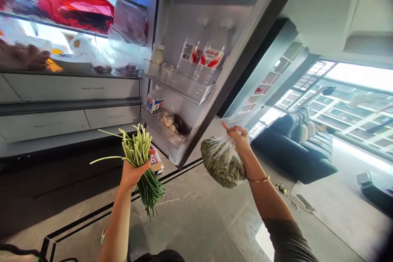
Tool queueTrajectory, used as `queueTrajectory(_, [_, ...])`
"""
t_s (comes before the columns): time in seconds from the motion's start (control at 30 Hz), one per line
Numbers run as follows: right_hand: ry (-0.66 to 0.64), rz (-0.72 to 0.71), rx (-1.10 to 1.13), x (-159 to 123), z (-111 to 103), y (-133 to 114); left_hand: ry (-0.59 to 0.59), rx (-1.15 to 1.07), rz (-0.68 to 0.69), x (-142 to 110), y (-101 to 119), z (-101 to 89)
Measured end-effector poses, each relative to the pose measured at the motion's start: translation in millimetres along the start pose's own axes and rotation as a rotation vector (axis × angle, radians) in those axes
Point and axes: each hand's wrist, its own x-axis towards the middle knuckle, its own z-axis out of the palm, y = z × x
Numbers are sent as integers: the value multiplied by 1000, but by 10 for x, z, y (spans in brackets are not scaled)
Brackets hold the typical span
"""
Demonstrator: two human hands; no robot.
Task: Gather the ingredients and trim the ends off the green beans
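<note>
1. The fridge point(70, 88) fills the upper left of the frame, its shelves crowded with bagged food above the drawer fronts.
2. Its door point(181, 12) stands open across the upper middle, with bottles point(210, 59) in the upper rack. Both hands are best kept clear of the door's edge, since a knock could jar those racks.
3. The sofa point(294, 147) sits at right of the frame, well apart from the hands.
4. The clear bag point(227, 159), right of centre, bulges with dull green leaves point(216, 168). A carry like this probably goes best with the neck gathered tight and the weight hanging freely, so that nothing spills.
5. The greens point(143, 159), left of centre, form a long bunch, pale stem ends up and dark leaves down. A firm but gentle squeeze should suit them; a few stems splay out leftward and could slip free.
6. The left hand point(136, 170) is closed around the bunch at its middle, the forearm rising from the bottom edge.
7. The right hand point(239, 137) is bunched around the bag's neck, index finger poking out toward the upper left, the forearm slanting in from the lower right.
8. A bangle point(259, 179) circles the right wrist.
</note>
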Motion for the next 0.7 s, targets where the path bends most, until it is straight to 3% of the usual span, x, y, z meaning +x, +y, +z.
queueTrajectory(0.17, [-196,60,30,394,-37,187,42,-6,-7,-433,149,472])
queueTrajectory(0.37, [-348,123,52,467,47,237,115,64,7,-631,349,687])
queueTrajectory(0.57, [-414,86,100,201,152,206,265,55,49,-847,411,572])
queueTrajectory(0.7, [-551,59,196,-162,496,63,371,78,107,-1009,491,302])
